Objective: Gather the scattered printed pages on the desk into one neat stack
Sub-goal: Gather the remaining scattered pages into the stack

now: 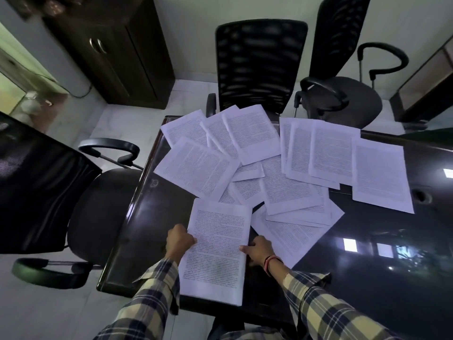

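Observation:
A thick stack of printed pages [217,251] lies lengthwise at the near edge of the dark glossy desk [367,266]. My left hand [179,239] grips its left edge, thumb on top. My right hand [258,250] grips its right edge, a red thread band on the wrist. Beyond the stack, several loose printed pages [282,187] lie fanned and overlapping across the desk's middle and far side. One single page [381,175] lies apart at the right, and another angled page [198,168] sits at the left.
A black office chair [49,192] stands at the desk's left side. Two more black mesh chairs [259,65] stand at the far edge. A dark wooden cabinet [110,50] is at the back left. The desk's right half [392,253] shows only reflections.

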Demonstrator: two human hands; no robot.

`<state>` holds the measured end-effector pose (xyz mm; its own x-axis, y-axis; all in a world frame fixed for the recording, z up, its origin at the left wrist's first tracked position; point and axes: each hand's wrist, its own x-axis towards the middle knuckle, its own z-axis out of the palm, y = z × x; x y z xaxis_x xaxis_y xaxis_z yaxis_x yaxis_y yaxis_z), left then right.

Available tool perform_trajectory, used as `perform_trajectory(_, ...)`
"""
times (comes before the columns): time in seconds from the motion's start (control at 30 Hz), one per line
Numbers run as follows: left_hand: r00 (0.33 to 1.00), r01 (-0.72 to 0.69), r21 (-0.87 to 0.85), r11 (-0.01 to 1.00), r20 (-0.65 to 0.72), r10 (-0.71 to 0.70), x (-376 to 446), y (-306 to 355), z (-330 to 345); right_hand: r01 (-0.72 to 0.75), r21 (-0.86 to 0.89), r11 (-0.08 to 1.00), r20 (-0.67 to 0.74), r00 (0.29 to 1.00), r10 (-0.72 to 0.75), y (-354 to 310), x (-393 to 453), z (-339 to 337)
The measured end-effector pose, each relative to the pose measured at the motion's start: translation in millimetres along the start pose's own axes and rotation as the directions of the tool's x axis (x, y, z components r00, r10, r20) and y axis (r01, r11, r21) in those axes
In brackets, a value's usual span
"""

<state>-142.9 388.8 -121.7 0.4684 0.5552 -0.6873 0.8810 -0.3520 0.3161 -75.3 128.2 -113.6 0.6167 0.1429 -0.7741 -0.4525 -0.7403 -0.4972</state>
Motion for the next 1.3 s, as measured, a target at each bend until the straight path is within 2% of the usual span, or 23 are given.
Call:
perform_trajectory(0.1, 0.99, 0.017, 0.088, 0.996, -0.141, -0.005, -12, 28, 12, 0.029, 0.038, 0.999, -0.066, 0.997, -0.026, 10, -2, -25)
perform_trajectory(0.2, 0.97, -0.088, 0.061, 0.994, -0.224, 0.1, -34, 73, 37, 0.048, 0.075, 0.996, -0.107, 0.993, -0.039, 32, 1, -69)
perform_trajectory(0.4, 0.958, -0.273, -0.145, 0.951, -0.136, 0.254, -78, 164, 103, 0.083, 0.239, 0.968, -0.163, 0.986, -0.044, 76, 8, -162)
perform_trajectory(0.57, 0.957, -0.279, -0.377, 0.883, -0.036, 0.287, -114, 237, 156, 0.116, 0.319, 0.94, -0.214, 0.976, -0.048, 114, 19, -239)
perform_trajectory(0.67, 0.948, -0.273, -0.44, 0.856, 0.026, 0.316, -125, 268, 183, 0.13, 0.35, 0.928, -0.253, 0.967, -0.04, 131, 24, -278)
perform_trajectory(0.87, 0.949, -0.273, -0.376, 0.885, 0.042, 0.311, -113, 326, 193, 0.117, 0.389, 0.914, -0.288, 0.958, -0.001, 137, 50, -325)
perform_trajectory(0.97, 0.951, -0.291, -0.342, 0.894, 0.001, 0.31, -96, 352, 187, 0.09, 0.375, 0.923, -0.34, 0.939, 0.047, 135, 67, -348)
perform_trajectory(1.13, 0.96, -0.278, -0.303, 0.912, -0.058, 0.274, -50, 390, 179, -0.013, 0.24, 0.971, -0.495, 0.858, 0.134, 129, 107, -394)
perform_trajectory(1.3, 0.963, -0.258, -0.101, 0.961, -0.111, 0.247, -5, 426, 177, -0.161, 0.205, 0.965, -0.586, 0.769, 0.253, 129, 149, -446)
